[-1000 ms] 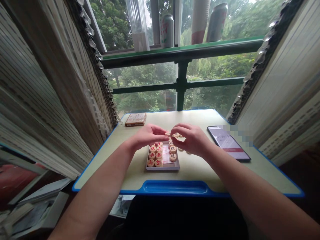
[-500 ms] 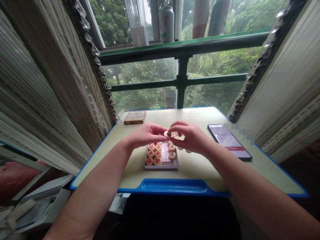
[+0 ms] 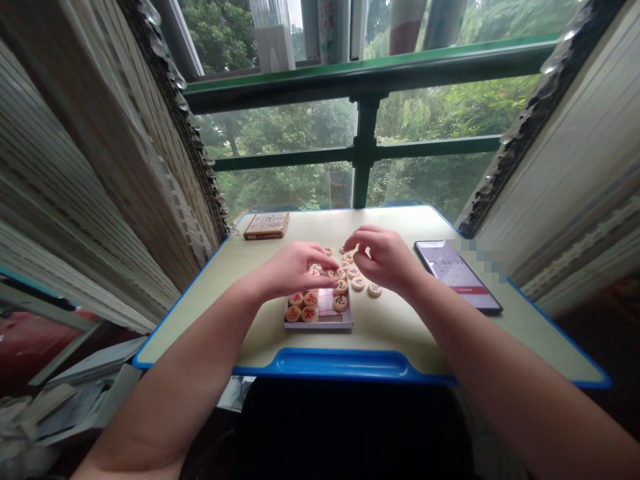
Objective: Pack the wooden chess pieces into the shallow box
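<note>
A shallow white box [image 3: 318,325] holds round wooden xiangqi pieces, red-lettered ones on its left side and dark-lettered ones [image 3: 341,303] along its right. My left hand [image 3: 303,270] hangs over the box, thumb and fingers around a xiangqi piece [image 3: 335,274] at the top of the right column. Just beyond the box, my right hand [image 3: 383,257] hovers with fingers bent and apart, nothing visible between them. Loose pieces, such as one xiangqi piece [image 3: 358,283], lie on the table under and beside it. The left hand hides part of the box.
A pale table [image 3: 200,327] with a blue rim carries a flat brown box [image 3: 267,226] at the back left and a phone [image 3: 457,277] at right. A blue tray groove [image 3: 345,362] runs along the front edge. Curtains hang at both sides; a green window rail stands behind.
The hands have parted. My left hand has brought a piece down to the box's right column, while my right hand has let go of it and moved toward the loose pieces. The view has tilted slightly.
</note>
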### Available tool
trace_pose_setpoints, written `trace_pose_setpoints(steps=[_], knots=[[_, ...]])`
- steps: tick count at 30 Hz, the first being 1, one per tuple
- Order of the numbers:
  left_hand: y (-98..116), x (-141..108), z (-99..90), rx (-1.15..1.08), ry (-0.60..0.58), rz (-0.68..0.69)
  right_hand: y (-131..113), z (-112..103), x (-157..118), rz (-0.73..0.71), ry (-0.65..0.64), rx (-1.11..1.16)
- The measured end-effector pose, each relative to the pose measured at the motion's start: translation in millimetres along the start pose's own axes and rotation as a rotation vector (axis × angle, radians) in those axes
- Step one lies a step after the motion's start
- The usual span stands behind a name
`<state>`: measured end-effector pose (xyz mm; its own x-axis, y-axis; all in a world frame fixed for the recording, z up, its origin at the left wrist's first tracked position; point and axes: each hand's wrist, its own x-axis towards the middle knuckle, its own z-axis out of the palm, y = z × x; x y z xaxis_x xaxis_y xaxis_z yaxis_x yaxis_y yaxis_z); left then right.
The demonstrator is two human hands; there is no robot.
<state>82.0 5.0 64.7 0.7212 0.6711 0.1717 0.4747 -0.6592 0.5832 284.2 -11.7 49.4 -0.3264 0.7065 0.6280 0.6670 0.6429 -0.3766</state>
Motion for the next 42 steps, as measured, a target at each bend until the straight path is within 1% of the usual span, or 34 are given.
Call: trace_pose_setpoints(steps=[2, 4, 6, 11, 13, 16, 23, 27, 30, 37, 42], knots=[[6, -2, 2.5, 0.092, -0.085, 0.085, 6, 5, 0, 0.052, 0.016, -0.019], [10, -4, 6.2, 0.124, -0.160, 0.123, 10, 9, 0, 0.071, 0.015, -0.036], [11, -4, 10.5, 0.166, -0.194, 0.120, 11, 11, -1, 0.057, 0.029, -0.036], [10, -3, 16.1, 0.268, -0.240, 0.052, 7, 11, -2, -0.030, 0.125, -0.009], [10, -3, 15.8, 0.281, -0.236, 0.034, 6, 11, -2, -0.055, 0.140, -0.005], [12, -4, 15.2, 0.289, -0.220, 0.029, 5, 12, -3, -0.063, 0.130, -0.009], [12, -4, 19.6, 0.372, -0.228, 0.016, 2, 13, -3, -0.029, 0.082, -0.035], [11, -4, 19.4, 0.405, -0.236, 0.017, 0, 12, -3, -0.016, 0.104, -0.057], [12, -3, 19.2, 0.388, -0.234, 0.023, -1, 12, -3, -0.004, 0.110, -0.068], [14, -4, 20.5, 0.354, -0.233, 0.000, -2, 12, -3, 0.015, 0.065, -0.099], [14, -3, 21.1, 0.360, -0.214, 0.036, -2, 13, -3, 0.004, 0.069, -0.105]])
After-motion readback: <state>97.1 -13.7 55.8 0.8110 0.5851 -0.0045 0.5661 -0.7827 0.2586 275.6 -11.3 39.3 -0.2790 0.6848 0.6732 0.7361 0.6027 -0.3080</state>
